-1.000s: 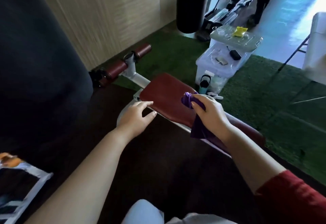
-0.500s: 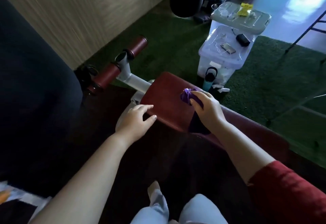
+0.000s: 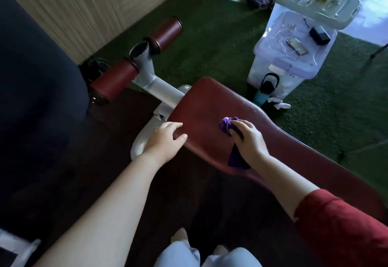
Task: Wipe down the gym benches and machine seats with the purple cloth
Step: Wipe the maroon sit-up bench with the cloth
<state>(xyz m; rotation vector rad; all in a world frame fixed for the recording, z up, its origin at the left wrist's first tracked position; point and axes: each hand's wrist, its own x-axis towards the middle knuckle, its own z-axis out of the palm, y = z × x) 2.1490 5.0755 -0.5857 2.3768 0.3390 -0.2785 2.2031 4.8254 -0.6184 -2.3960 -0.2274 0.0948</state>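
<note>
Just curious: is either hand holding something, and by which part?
The right hand grips the purple cloth around its middle. The left hand only rests on the bench pad at its edge.

Dim foreground in shadow, daylight glare at upper right, slight motion blur, wide-angle edge distortion

Smooth, faintly glossy maroon padding, vinyl or leather by the look, on the bench (image 3: pixel 210 107); same covering on the foot rollers (image 3: pixel 165 32). Glossy white painted metal for the frame (image 3: pixel 159 90). Soft, fuzzy, matt purple cloth (image 3: pixel 225 124). Rough green turf on the floor (image 3: pixel 210 42). Matt wood-grain wall (image 3: pixel 84 4). Translucent, smooth plastic storage box (image 3: pixel 262 77).
</note>
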